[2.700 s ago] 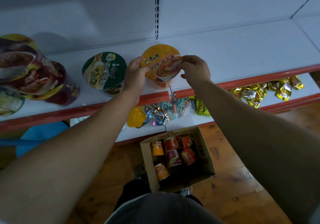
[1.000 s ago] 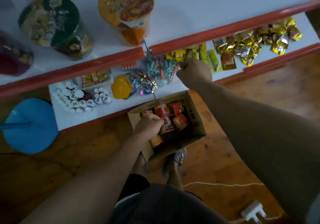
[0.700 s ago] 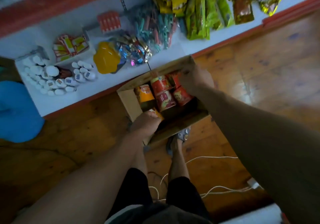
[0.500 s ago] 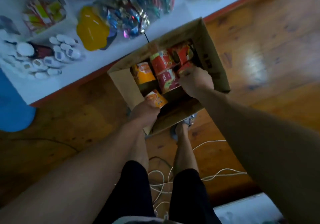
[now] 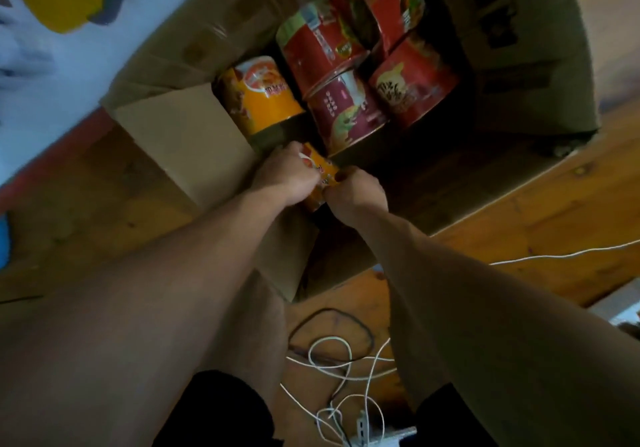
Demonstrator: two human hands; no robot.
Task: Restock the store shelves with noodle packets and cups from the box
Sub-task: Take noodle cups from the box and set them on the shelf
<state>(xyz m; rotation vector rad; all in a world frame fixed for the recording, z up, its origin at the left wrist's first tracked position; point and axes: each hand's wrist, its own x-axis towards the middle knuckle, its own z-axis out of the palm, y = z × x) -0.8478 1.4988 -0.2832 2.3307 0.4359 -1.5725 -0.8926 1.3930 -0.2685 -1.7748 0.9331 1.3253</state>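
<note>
Both hands, left hand (image 5: 287,176) and right hand (image 5: 356,192), clasp one orange noodle cup (image 5: 320,173) at the box (image 5: 180,141) near edge. Step: retrieval. Next: lift clear, carry to shelf. Remaining cups (image 5: 346,110) occupy the far side.

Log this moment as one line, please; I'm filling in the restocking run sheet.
stage: picking from box | left hand + right hand: grip on orange noodle cup | cup: low in box, not yet lifted | other cups: in box
</note>
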